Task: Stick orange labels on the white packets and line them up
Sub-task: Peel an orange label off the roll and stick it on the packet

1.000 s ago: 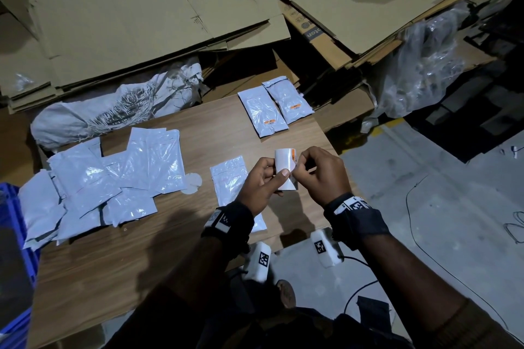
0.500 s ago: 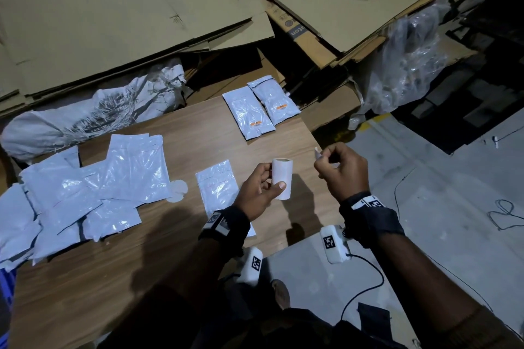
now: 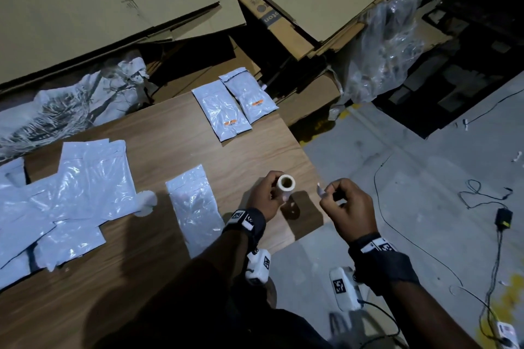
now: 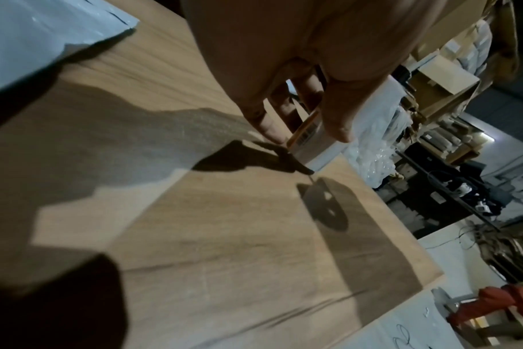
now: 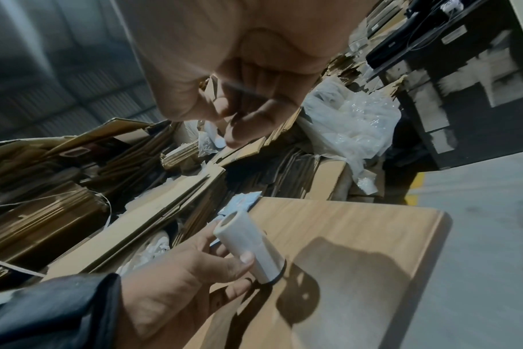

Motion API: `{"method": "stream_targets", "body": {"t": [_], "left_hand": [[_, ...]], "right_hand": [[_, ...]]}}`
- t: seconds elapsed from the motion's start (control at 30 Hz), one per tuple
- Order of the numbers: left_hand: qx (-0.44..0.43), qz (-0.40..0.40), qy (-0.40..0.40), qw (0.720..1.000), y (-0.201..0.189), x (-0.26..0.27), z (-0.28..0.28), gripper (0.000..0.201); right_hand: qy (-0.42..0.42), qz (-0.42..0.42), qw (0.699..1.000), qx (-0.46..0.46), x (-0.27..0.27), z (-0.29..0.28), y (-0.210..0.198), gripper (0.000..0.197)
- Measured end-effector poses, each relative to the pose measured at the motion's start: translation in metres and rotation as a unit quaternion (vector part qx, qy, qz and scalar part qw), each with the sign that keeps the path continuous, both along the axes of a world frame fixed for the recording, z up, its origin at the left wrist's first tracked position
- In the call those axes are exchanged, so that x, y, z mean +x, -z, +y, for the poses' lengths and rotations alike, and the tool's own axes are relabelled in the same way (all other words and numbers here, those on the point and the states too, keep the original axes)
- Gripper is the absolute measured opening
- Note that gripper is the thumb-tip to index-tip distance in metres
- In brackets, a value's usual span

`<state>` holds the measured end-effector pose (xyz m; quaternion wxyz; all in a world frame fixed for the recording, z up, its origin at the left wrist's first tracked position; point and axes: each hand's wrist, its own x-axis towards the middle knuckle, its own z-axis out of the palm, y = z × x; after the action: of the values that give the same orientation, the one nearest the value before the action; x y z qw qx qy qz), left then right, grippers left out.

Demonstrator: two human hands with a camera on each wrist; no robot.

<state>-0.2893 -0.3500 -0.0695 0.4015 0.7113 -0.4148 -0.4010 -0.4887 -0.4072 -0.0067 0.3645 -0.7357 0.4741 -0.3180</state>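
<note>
Table: wood-grain top, smooth, matt. Packets: white plastic film, glossy, crinkled. Label roll: matt white paper on a card core. Boxes: flattened brown cardboard, dull. Floor: grey concrete, scuffed.

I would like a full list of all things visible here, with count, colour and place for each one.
labelled packets: two, white with orange labels, side by side at the table's far edge
unlabelled packet: one, white, flat on the table beside the left hand
packet pile: several, white, overlapping on the table's left side
label roll: one, white, held over the table
peeled label: one, small, colour unclear, pinched
table: one, wood brown
cardboard sheets: many, brown, behind the table
plastic wrap: clear, on the cardboard
left hand: grips the label roll
right hand: pinches the peeled label
</note>
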Motion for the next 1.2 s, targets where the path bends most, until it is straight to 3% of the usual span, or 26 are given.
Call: {"method": "stream_targets", "body": {"t": [0.17,0.37,0.47,0.57,0.7,0.87,1.2], "left_hand": [[0.002,-0.033,-0.009,0.999,0.010,-0.004,-0.004,0.045],[0.023,-0.053,-0.014,0.998,0.009,0.009,0.003,0.076],[-0.019,-0.065,-0.088,0.994,-0.001,0.020,0.023,0.054],[-0.045,0.036,-0.095,0.994,-0.025,0.028,0.045,0.013],[-0.025,0.158,-0.073,0.984,-0.058,0.036,0.063,0.025],[-0.037,0.225,-0.139,0.964,-0.079,0.042,0.080,0.024],[-0.076,0.159,-0.189,0.966,-0.089,0.058,0.111,0.015]], "right_hand": [[-0.012,0.008,1.000,0.004,-0.003,-0.004,0.006,0.023],[-0.039,-0.010,0.999,0.019,0.013,-0.004,0.011,0.020],[-0.070,-0.031,0.997,0.008,0.024,0.000,0.008,0.009],[-0.119,-0.006,0.992,-0.045,0.040,0.007,0.008,0.011],[-0.165,0.040,0.977,-0.127,0.068,0.020,0.003,0.006],[-0.214,0.053,0.956,-0.194,0.095,0.039,-0.010,0.012],[-0.314,-0.008,0.923,-0.222,0.114,0.057,-0.020,0.016]]}}
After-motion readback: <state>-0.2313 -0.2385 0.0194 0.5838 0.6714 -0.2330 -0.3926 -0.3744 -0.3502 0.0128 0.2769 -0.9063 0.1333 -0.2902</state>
